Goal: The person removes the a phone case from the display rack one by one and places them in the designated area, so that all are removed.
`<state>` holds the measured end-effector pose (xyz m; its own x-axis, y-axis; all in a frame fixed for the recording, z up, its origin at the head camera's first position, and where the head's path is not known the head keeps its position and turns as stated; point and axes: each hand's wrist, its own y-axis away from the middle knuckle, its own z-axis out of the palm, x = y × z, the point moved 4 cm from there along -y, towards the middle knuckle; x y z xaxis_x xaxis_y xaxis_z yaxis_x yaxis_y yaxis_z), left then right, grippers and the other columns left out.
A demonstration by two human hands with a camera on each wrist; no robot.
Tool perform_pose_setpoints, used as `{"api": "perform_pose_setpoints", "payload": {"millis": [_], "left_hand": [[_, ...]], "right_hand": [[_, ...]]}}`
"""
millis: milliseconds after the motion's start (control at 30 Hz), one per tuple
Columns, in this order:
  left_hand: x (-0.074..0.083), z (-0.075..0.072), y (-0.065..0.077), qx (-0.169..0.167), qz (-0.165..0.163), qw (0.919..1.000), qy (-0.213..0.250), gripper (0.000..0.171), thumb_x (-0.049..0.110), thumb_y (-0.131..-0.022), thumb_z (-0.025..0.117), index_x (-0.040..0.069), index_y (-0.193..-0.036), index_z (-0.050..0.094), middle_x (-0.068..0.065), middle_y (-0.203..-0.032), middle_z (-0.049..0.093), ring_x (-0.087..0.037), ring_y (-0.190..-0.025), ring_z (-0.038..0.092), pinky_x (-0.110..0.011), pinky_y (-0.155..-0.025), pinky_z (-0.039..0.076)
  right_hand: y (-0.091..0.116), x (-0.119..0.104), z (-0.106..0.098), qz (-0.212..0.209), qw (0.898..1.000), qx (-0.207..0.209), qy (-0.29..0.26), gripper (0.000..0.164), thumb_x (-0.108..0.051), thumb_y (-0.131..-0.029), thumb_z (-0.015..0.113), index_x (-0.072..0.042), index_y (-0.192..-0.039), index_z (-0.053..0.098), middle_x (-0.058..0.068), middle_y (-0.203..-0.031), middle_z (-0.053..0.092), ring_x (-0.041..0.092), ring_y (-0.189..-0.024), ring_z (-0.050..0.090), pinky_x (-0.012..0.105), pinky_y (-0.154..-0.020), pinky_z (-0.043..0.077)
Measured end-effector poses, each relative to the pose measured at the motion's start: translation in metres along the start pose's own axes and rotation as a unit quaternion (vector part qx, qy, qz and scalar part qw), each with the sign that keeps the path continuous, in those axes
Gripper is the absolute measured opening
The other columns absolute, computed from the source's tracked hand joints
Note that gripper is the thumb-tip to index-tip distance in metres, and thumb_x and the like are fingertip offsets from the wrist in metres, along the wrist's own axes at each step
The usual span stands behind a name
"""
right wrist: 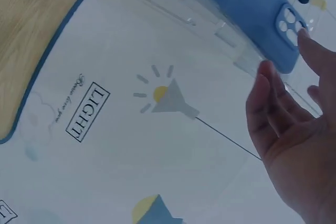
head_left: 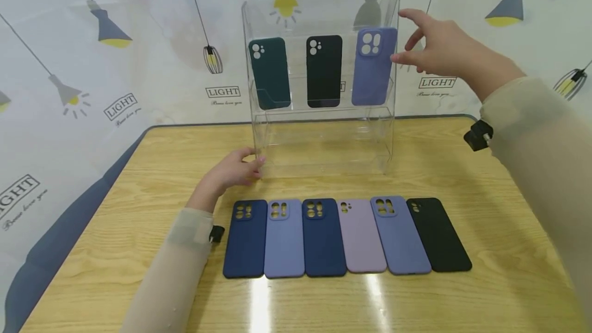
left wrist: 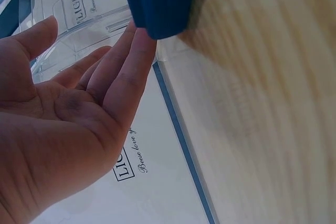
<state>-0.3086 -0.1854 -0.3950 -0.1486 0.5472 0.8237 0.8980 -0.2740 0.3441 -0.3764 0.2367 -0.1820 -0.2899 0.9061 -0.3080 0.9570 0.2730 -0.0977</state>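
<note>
Tabletop: light wood-grain tabletop [head_left: 139,220], smooth, with bright glare streaks at the near side.
Front row: six flat, matte, round-cornered phone cases lying side by side, long axes running away from the person; left to right, dark blue case [head_left: 245,245], periwinkle case [head_left: 284,245], second dark blue case [head_left: 324,245], pale pink case [head_left: 363,240], second periwinkle case [head_left: 403,240], black case [head_left: 438,235].
Left hand: left hand [head_left: 236,168], fingers loosely extended, thumb apart, at the lower left edge of a clear, tiered plastic rack [head_left: 324,166]; firmness of contact cannot be told.
Right hand: right hand [head_left: 437,42], raised, thumb and fingers spread, no grip seen.
Right-end case: upright periwinkle phone case [head_left: 374,78], raised camera surround, in the rack's upper tier; lies left of the right hand, the nearer one, long axis near vertical; thumb tip at its right edge, touching or just apart unconfirmed.
Same tier: upright dark green case [head_left: 270,76] and upright black case [head_left: 324,73], spaced apart.
Backdrop: pale sheet printed with hanging lamps [head_left: 162,4].
</note>
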Motion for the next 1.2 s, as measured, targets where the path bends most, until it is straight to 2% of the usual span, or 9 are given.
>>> {"api": "perform_pose_setpoints", "payload": {"millis": [133,267,467,533,700,800,1033,1200], "left_hand": [[0.0,0.001,-0.001,0.001,-0.002,1.0,0.003,0.07,0.04,-0.114,0.049,0.005,-0.169,0.023,-0.03,-0.143,0.062,-0.041,-0.136,0.063,-0.051,-0.113,0.055],[-0.002,0.001,-0.003,0.001,-0.004,1.0,0.003,0.071,0.041,-0.114,0.049,0.005,-0.169,0.023,-0.03,-0.142,0.062,-0.041,-0.136,0.063,-0.051,-0.113,0.055],[-0.001,0.002,-0.002,-0.002,-0.006,1.0,0.001,0.072,0.043,-0.114,0.048,0.005,-0.169,0.022,-0.029,-0.142,0.062,-0.04,-0.136,0.063,-0.05,-0.113,0.056],[-0.001,0.001,-0.002,-0.003,-0.005,1.0,-0.001,0.072,0.043,-0.114,0.048,0.005,-0.17,0.021,-0.029,-0.143,0.062,-0.04,-0.136,0.063,-0.05,-0.112,0.056],[-0.002,0.0,-0.003,-0.001,-0.007,1.0,0.002,0.071,0.041,-0.114,0.049,0.005,-0.17,0.022,-0.029,-0.143,0.062,-0.04,-0.135,0.064,-0.051,-0.112,0.057],[-0.003,0.0,-0.004,0.0,-0.007,1.0,0.003,0.071,0.04,-0.114,0.049,0.006,-0.17,0.022,-0.029,-0.143,0.062,-0.041,-0.135,0.063,-0.051,-0.112,0.056],[-0.002,0.0,-0.003,0.002,-0.006,1.0,-0.001,0.071,0.041,-0.114,0.049,0.005,-0.169,0.023,-0.029,-0.142,0.063,-0.04,-0.134,0.064,-0.05,-0.111,0.057],[0.0,0.001,0.0,0.0,-0.005,1.0,-0.001,0.071,0.04,-0.114,0.048,0.005,-0.17,0.022,-0.03,-0.144,0.062,-0.04,-0.136,0.063,-0.05,-0.112,0.057]], "right_hand": [[-0.008,0.003,0.0,0.012,1.0,0.02,-0.006,0.093,-0.046,-0.107,0.06,-0.03,-0.173,-0.004,0.028,-0.15,0.055,0.036,-0.083,0.069,0.04,-0.071,0.052],[-0.013,0.006,0.003,0.012,1.0,0.014,0.014,0.087,-0.048,-0.109,0.056,-0.029,-0.173,0.0,0.029,-0.148,0.054,0.033,-0.078,0.063,0.045,-0.076,0.051],[-0.013,0.006,0.009,0.004,0.999,0.005,0.034,0.077,-0.048,-0.111,0.051,-0.02,-0.173,0.014,0.029,-0.143,0.055,0.044,-0.109,0.058,0.059,-0.091,0.05],[-0.013,0.006,0.01,0.004,0.999,0.014,0.029,0.075,-0.046,-0.111,0.052,-0.018,-0.173,0.018,0.029,-0.146,0.055,0.045,-0.113,0.059,0.06,-0.095,0.049],[-0.011,0.004,0.012,-0.005,0.999,0.043,-0.004,0.07,-0.037,-0.111,0.056,-0.011,-0.169,0.027,0.026,-0.152,0.054,0.041,-0.112,0.062,0.054,-0.091,0.05],[-0.009,0.001,0.015,-0.012,0.999,0.047,-0.022,0.067,-0.031,-0.111,0.057,-0.008,-0.167,0.028,0.026,-0.152,0.054,0.041,-0.113,0.062,0.052,-0.09,0.051],[-0.011,-0.006,0.023,-0.034,0.998,0.032,-0.034,0.07,-0.025,-0.111,0.056,-0.011,-0.167,0.016,0.031,-0.143,0.063,0.041,-0.103,0.071,0.046,-0.081,0.056],[-0.012,-0.007,0.03,-0.029,0.998,0.034,-0.054,0.07,-0.021,-0.112,0.053,-0.016,-0.167,0.01,0.032,-0.141,0.064,0.039,-0.099,0.072,0.041,-0.074,0.056]]}}
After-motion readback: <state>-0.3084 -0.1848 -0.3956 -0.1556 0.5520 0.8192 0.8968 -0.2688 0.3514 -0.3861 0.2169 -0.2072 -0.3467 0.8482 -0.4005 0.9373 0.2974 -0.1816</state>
